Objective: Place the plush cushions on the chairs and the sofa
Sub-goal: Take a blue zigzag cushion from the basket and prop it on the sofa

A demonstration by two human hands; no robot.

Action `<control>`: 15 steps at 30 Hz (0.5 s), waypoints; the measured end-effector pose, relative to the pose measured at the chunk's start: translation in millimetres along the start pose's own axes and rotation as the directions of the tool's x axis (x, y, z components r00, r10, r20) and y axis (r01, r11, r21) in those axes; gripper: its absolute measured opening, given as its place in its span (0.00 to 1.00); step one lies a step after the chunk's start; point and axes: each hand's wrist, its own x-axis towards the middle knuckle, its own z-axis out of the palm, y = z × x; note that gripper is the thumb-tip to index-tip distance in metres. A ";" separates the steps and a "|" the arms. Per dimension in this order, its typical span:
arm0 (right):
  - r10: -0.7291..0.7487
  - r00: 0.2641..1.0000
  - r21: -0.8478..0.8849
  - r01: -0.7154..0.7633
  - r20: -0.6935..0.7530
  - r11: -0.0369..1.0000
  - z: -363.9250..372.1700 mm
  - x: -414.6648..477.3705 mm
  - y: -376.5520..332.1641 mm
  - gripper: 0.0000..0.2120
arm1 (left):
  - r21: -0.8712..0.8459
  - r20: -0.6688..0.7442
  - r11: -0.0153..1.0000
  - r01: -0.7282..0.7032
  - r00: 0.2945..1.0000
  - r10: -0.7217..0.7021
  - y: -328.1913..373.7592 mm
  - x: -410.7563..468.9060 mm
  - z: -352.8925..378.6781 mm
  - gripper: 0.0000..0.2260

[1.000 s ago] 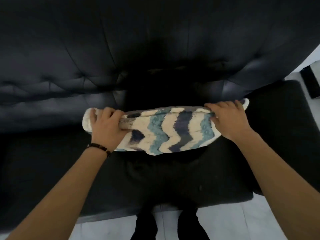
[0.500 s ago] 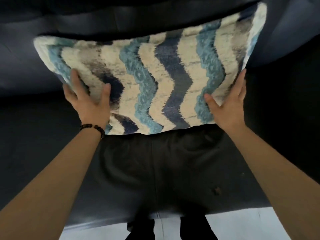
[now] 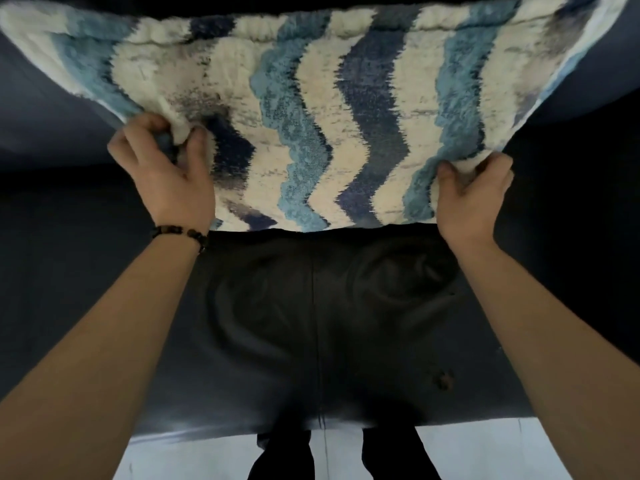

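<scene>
A plush cushion (image 3: 329, 109) with cream, teal and navy zigzag stripes fills the top of the head view, standing against the back of a black leather sofa (image 3: 311, 323). Its lower edge rests on the seat. My left hand (image 3: 166, 174), with a bead bracelet at the wrist, pinches the cushion's lower left corner. At the lower right corner my right hand (image 3: 474, 195) grips the edge. The cushion's top edge is cut off by the frame.
The sofa seat spreads dark and creased below the cushion, with a small scuff (image 3: 443, 381) at the right. A pale tiled floor (image 3: 485, 452) runs along the seat's front edge, where my dark-trousered legs (image 3: 332, 455) stand.
The cushion went from lying folded low on the seat to standing upright against the backrest. Both hands slid from flat on its face to gripping its lower corners, and the view moved closer.
</scene>
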 end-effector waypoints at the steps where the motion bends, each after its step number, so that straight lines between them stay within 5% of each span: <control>1: 0.036 0.999 0.007 -0.036 -0.002 0.999 2.1 0.0 -1.5 0.23 | -0.003 0.022 1.000 0.016 1.000 -0.016 1.8 0.0 0.0 0.12; 3: 0.036 0.999 -0.035 -0.037 -0.041 0.999 1.1 -7.0 -5.9 0.27 | 0.038 0.015 0.999 0.032 0.999 -0.032 5.7 -6.6 -4.2 0.19; 6: -0.277 0.958 -0.291 0.247 -0.067 0.924 -3.0 -24.4 -9.4 0.37 | 0.229 -0.006 0.969 -0.089 0.996 0.093 8.2 -27.0 -15.9 0.34; 8: -0.512 0.854 -0.402 0.503 0.093 0.765 1.5 -35.3 -17.4 0.41 | 0.417 0.184 0.839 -0.350 0.936 0.299 1.7 -41.3 -16.2 0.49; 10: -0.642 0.701 -0.450 0.703 0.309 0.551 15.4 -38.3 -30.2 0.47 | 0.491 0.452 0.595 -0.636 0.770 0.450 -9.1 -38.6 -7.1 0.57; 13: -0.666 0.521 -0.492 0.832 0.535 0.255 29.6 -17.9 -49.9 0.58 | 0.531 0.566 0.528 -0.663 0.741 0.362 -5.6 -5.1 6.8 0.64; 15: -0.621 0.526 -0.533 0.822 0.581 0.198 21.7 9.1 -59.8 0.62 | 0.511 0.611 0.562 -0.651 0.734 0.295 5.8 16.3 13.2 0.65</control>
